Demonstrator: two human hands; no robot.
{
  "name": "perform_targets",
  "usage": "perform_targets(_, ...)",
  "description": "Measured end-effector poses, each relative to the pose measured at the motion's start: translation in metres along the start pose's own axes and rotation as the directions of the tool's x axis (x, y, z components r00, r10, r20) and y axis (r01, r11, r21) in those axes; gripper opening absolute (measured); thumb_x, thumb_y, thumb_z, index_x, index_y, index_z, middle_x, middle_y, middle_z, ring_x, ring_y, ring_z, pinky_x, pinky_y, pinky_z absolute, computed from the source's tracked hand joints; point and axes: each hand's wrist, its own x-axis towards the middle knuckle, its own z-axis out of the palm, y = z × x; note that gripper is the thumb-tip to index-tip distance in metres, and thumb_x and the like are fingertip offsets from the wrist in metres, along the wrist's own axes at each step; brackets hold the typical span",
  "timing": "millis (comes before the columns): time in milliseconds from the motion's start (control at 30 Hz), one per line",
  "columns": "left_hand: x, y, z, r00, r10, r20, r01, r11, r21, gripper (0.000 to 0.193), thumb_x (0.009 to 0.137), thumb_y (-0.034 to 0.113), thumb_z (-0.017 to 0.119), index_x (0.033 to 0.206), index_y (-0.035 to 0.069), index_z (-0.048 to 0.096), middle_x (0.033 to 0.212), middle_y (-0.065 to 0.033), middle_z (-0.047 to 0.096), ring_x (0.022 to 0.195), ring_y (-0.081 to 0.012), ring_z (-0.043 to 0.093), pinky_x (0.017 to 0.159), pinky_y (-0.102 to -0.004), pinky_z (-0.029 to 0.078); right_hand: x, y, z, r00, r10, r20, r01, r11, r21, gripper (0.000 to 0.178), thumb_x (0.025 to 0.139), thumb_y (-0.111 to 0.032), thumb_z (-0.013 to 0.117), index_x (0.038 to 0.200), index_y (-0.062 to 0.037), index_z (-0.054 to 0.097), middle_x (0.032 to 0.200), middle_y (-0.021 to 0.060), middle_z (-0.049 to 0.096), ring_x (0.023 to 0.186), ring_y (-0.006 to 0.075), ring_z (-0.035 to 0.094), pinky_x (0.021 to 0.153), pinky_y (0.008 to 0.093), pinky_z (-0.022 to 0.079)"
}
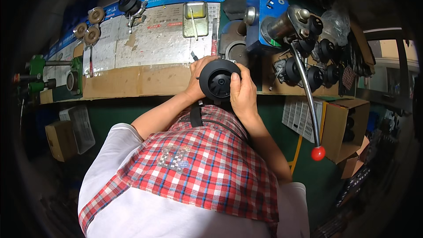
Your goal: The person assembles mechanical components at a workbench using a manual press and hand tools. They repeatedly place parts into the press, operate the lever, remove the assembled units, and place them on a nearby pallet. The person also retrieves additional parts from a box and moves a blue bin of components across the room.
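Close in front of my body, at the bench's near edge, I hold a round black fan unit (214,83). It has a wide rim and curved vanes around a central hub. My left hand (198,79) is wrapped around its left side, with the fingers partly hidden behind it. My right hand (245,93) grips the right side, its thumb lying over the front rim. Some metal of the unit shows behind its top edge. What lies beneath it is hidden.
A blue press (274,17) stands right; its long lever (306,90) ends in a red ball. Several similar units (315,77) sit beside it. A tray (202,27) with yellow contents and a brush, another black unit (128,4), round brown discs (91,34) and a green vise (76,76) are farther left.
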Motion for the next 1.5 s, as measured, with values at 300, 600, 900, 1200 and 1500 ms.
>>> perform_targets(300, -0.009, -0.001, -0.011, 0.998, 0.028, 0.056, -0.026, 0.999, -0.037, 0.054, 0.072, 0.027, 0.072, 0.119, 0.007, 0.055, 0.122, -0.0074, 0.054, 0.120, -0.0237, 0.046, 0.098, -0.0398, 0.026, -0.009, -0.003, 0.005, 1.000, 0.028, 0.013, -0.027, 0.996, -0.081, 0.036, 0.100, -0.028, 0.043, 0.118, 0.0018, 0.053, 0.101, 0.0228, 0.063, 0.092, 0.0357, 0.064, 0.081, 0.0383, 0.049)
perform_targets(600, -0.004, -0.010, 0.011, 0.906, -0.225, 0.359, 0.233, 0.972, 0.021, 0.067, 0.061, 0.035, 0.078, 0.118, 0.005, 0.058, 0.115, -0.0142, 0.058, 0.111, -0.0314, 0.050, 0.093, -0.0431, 0.032, 0.023, 0.028, 0.003, 0.851, 0.521, 0.071, -0.525, 0.848, 0.075, 0.049, 0.099, -0.038, 0.037, 0.104, 0.0064, 0.057, 0.070, 0.0196, 0.061, 0.044, 0.0279, 0.060, 0.037, 0.0346, 0.047)
perform_targets(900, 0.084, -0.002, 0.049, 0.714, -0.367, 0.596, 0.322, 0.928, 0.187, 0.062, 0.057, 0.056, 0.077, 0.089, 0.003, 0.068, 0.091, -0.0170, 0.068, 0.086, -0.0364, 0.064, 0.083, -0.0426, 0.045, 0.101, 0.089, -0.045, 0.752, 0.631, 0.191, -0.659, 0.725, 0.200, 0.037, 0.096, -0.036, 0.044, 0.120, -0.0083, 0.049, 0.094, 0.0076, 0.058, 0.063, 0.0155, 0.058, 0.041, 0.0236, 0.048)
perform_targets(1200, 0.095, -0.037, 0.116, 0.962, -0.059, 0.267, 0.055, 0.998, 0.023, 0.079, 0.067, 0.033, 0.077, 0.133, 0.008, 0.043, 0.127, -0.0130, 0.051, 0.122, -0.0303, 0.042, 0.102, -0.0430, 0.028, 0.103, 0.214, -0.036, 0.982, 0.161, -0.095, -0.174, 0.974, -0.147, 0.025, 0.087, -0.010, 0.052, 0.109, 0.0019, 0.056, 0.087, 0.0168, 0.067, 0.061, 0.0271, 0.066, 0.044, 0.0332, 0.051)
perform_targets(1500, 0.073, -0.064, 0.048, 0.819, -0.179, 0.545, 0.185, 0.982, 0.045, 0.118, 0.055, 0.051, 0.081, 0.149, 0.012, 0.021, 0.150, -0.0218, 0.023, 0.138, -0.0425, 0.020, 0.114, -0.0512, 0.016, 0.096, 0.135, -0.024, 0.922, 0.388, 0.007, -0.384, 0.914, -0.129, 0.022, 0.092, -0.015, 0.049, 0.098, 0.0027, 0.060, 0.076, 0.0150, 0.067, 0.046, 0.0253, 0.062, 0.037, 0.0326, 0.050)
